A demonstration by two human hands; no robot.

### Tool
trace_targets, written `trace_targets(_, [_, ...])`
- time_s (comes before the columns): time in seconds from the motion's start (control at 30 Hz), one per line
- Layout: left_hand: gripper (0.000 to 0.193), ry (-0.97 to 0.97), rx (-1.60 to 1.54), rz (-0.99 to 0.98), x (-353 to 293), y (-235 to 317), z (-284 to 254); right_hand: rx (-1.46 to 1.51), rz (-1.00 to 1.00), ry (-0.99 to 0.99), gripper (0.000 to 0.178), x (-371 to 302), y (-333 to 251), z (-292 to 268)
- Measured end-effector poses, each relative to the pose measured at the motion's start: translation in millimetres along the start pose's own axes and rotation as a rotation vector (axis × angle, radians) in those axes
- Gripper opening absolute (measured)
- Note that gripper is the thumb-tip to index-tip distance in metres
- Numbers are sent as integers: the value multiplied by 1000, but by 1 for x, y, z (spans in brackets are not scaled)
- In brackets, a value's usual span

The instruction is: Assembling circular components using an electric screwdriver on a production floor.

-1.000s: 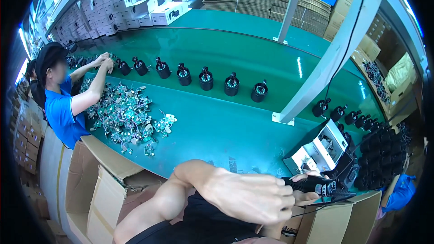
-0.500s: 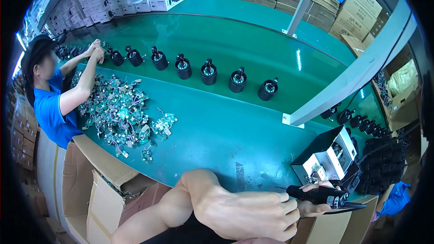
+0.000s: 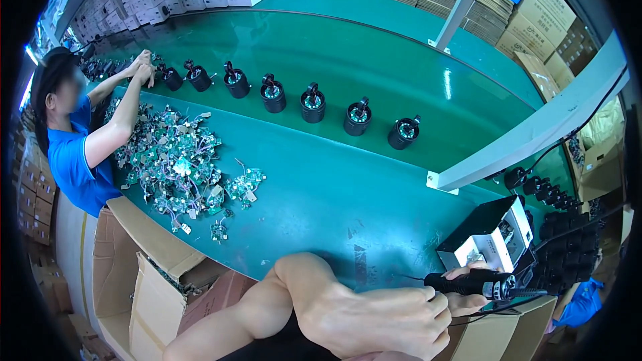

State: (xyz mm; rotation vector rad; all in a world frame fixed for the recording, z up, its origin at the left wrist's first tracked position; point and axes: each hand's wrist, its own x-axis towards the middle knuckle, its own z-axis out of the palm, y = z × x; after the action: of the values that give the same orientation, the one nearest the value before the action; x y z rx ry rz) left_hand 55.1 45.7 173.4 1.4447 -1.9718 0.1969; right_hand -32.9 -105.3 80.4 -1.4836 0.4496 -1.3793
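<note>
My left hand (image 3: 381,321) shows its back, with the fingers curled closed. Whatever lies inside them is hidden from view. Just to its right, my right hand (image 3: 471,301) grips a black electric screwdriver (image 3: 461,284), its thin bit pointing left over the table and its cord leaving at the right end. Behind the screwdriver stands an open black-and-white box (image 3: 491,234) with small parts in it. A large heap of green circuit boards (image 3: 177,157) with wires lies on the table to the left.
A row of black cylindrical housings (image 3: 313,103) stands on the green belt. At the left a co-worker in a blue shirt (image 3: 80,167) reaches over the belt. A white post (image 3: 535,140) slants at the right. Open cardboard boxes (image 3: 154,301) sit below the table edge.
The whole view has shifted slightly, so most things on the table appear a little farther right. My right hand still holds the screwdriver, and my left hand stays closed beside it.
</note>
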Motion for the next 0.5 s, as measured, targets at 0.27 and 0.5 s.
trace_targets(0.27, [13,89,12,28,-8,7,6,80,-80,-69,74,-2,23,-21])
trace_targets(0.5, [13,40,116,47,-8,12,6,92,-133,-106,75,2,23,-10])
